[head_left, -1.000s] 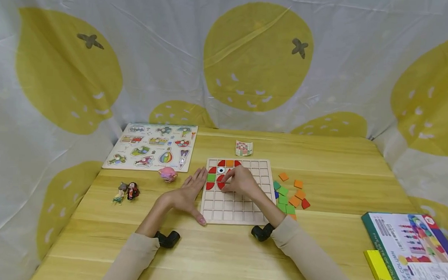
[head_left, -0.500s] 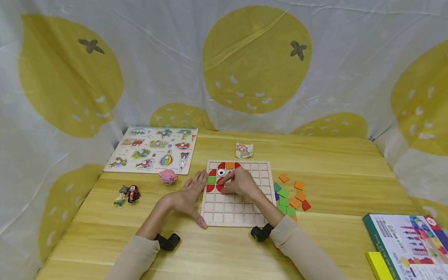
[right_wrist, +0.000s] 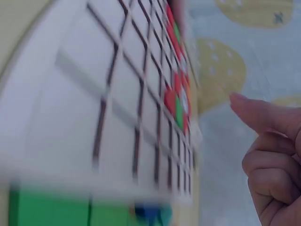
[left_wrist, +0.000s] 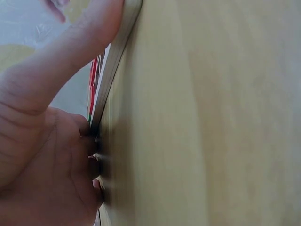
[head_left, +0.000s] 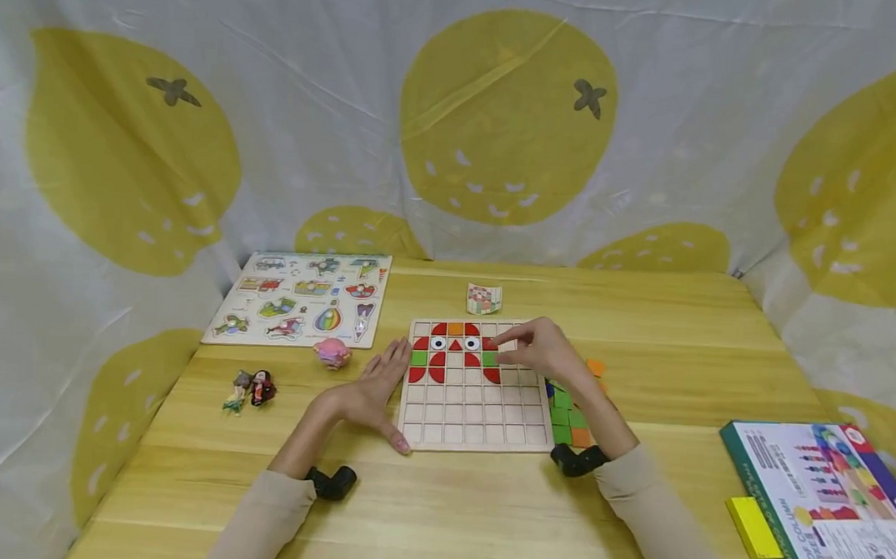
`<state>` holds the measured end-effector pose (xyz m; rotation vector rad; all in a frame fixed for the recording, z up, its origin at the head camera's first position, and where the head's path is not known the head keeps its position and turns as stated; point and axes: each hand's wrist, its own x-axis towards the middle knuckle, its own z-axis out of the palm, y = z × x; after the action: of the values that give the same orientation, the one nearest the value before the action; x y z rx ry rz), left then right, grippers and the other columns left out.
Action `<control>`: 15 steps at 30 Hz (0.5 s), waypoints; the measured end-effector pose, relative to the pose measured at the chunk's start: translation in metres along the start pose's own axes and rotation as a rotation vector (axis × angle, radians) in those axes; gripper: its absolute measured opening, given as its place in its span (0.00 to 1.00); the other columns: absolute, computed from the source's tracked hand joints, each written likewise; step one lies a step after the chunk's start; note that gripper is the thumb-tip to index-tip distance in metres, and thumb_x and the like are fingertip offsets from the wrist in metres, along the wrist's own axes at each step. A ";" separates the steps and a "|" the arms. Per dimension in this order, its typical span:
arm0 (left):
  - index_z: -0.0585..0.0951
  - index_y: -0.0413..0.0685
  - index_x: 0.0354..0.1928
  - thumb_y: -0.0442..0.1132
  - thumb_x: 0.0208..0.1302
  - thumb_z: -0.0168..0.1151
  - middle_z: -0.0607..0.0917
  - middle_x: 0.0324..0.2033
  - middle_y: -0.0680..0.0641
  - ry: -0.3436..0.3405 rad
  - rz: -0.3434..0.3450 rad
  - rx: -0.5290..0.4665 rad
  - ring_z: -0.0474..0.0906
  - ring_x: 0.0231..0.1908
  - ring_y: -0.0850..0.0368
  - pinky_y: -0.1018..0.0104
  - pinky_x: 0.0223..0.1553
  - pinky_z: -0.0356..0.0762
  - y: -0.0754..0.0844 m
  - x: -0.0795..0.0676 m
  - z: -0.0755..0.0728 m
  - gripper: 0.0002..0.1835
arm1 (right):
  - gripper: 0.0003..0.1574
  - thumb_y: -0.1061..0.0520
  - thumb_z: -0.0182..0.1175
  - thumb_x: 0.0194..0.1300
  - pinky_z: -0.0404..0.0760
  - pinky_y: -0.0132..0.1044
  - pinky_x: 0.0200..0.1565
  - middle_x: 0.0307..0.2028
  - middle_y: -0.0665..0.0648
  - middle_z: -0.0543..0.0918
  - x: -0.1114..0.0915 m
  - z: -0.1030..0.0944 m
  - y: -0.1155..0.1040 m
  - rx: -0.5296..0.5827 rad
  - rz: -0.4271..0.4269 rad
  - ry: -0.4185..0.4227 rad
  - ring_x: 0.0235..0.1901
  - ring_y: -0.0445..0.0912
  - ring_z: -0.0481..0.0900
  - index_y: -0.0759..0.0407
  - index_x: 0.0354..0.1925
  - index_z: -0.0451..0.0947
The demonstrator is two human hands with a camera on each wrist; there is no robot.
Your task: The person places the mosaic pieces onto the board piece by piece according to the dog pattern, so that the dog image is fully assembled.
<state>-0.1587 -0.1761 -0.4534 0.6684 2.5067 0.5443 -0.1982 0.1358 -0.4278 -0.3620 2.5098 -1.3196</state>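
The left arm (head_left: 298, 444) and right arm (head_left: 609, 420) reach forward. The left hand (head_left: 371, 395) is spread, fingers forward, thumb angled back. The right hand (head_left: 541, 350) is raised, index and thumb tips apart, other fingers curled.

The left hand (left_wrist: 47, 127) lies beside a wooden board (left_wrist: 117, 47), its thumb against the board's edge and its other fingers low by the tabletop (left_wrist: 211, 117). Red pieces (left_wrist: 92, 87) show along the board's face, seen nearly edge-on, with a pale, partly yellow curtain (left_wrist: 70, 101) behind.
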 end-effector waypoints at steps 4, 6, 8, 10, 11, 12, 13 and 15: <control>0.29 0.43 0.75 0.66 0.30 0.78 0.26 0.75 0.41 0.006 -0.002 0.009 0.22 0.76 0.44 0.43 0.75 0.30 0.001 -0.002 -0.004 0.82 | 0.15 0.57 0.69 0.57 0.56 0.31 0.19 0.12 0.48 0.58 -0.024 -0.039 0.023 -0.048 0.046 0.014 0.15 0.42 0.54 0.57 0.45 0.86; 0.28 0.43 0.75 0.66 0.31 0.78 0.25 0.75 0.41 0.006 -0.004 0.015 0.22 0.76 0.44 0.43 0.75 0.29 0.001 -0.003 -0.005 0.82 | 0.15 0.59 0.69 0.57 0.56 0.30 0.19 0.12 0.48 0.58 -0.035 -0.054 0.035 -0.061 0.059 -0.006 0.15 0.41 0.53 0.59 0.45 0.86; 0.28 0.43 0.74 0.66 0.31 0.78 0.25 0.75 0.40 0.000 -0.004 0.011 0.21 0.75 0.43 0.43 0.75 0.29 0.000 -0.004 -0.005 0.82 | 0.16 0.61 0.68 0.57 0.56 0.30 0.19 0.12 0.47 0.59 -0.045 -0.065 0.047 -0.055 0.066 -0.043 0.14 0.40 0.52 0.62 0.45 0.85; 0.28 0.42 0.74 0.66 0.31 0.78 0.25 0.75 0.40 -0.001 0.003 0.006 0.21 0.75 0.42 0.42 0.75 0.30 0.000 -0.005 -0.004 0.82 | 0.17 0.62 0.68 0.56 0.56 0.29 0.19 0.12 0.46 0.60 -0.055 -0.073 0.058 -0.039 0.080 -0.076 0.14 0.38 0.51 0.64 0.46 0.84; 0.28 0.42 0.74 0.66 0.31 0.78 0.25 0.75 0.39 -0.002 0.008 0.003 0.21 0.75 0.42 0.41 0.75 0.30 0.000 -0.005 -0.003 0.82 | 0.18 0.63 0.69 0.56 0.56 0.29 0.19 0.12 0.46 0.60 -0.060 -0.077 0.063 -0.026 0.089 -0.089 0.14 0.38 0.51 0.66 0.46 0.84; 0.28 0.41 0.74 0.66 0.31 0.78 0.25 0.75 0.39 -0.001 0.014 0.002 0.22 0.75 0.42 0.41 0.75 0.30 0.000 -0.004 -0.003 0.82 | 0.19 0.63 0.69 0.55 0.56 0.29 0.19 0.12 0.46 0.60 -0.064 -0.080 0.067 -0.006 0.104 -0.099 0.14 0.38 0.50 0.67 0.46 0.84; 0.28 0.41 0.74 0.66 0.31 0.78 0.26 0.75 0.39 0.000 0.019 -0.003 0.22 0.75 0.42 0.41 0.75 0.30 0.000 -0.004 -0.002 0.82 | 0.20 0.64 0.70 0.54 0.57 0.29 0.19 0.12 0.46 0.60 -0.069 -0.083 0.072 0.009 0.116 -0.105 0.14 0.37 0.51 0.68 0.47 0.83; 0.29 0.41 0.74 0.66 0.31 0.78 0.26 0.75 0.39 0.005 0.032 -0.008 0.22 0.75 0.41 0.39 0.74 0.31 0.000 -0.003 -0.001 0.82 | 0.22 0.64 0.71 0.52 0.56 0.29 0.19 0.12 0.45 0.59 -0.077 -0.088 0.078 0.032 0.142 -0.101 0.14 0.37 0.51 0.70 0.47 0.82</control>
<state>-0.1568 -0.1777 -0.4516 0.7056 2.5015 0.5679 -0.1651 0.2724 -0.4352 -0.2328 2.3812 -1.2528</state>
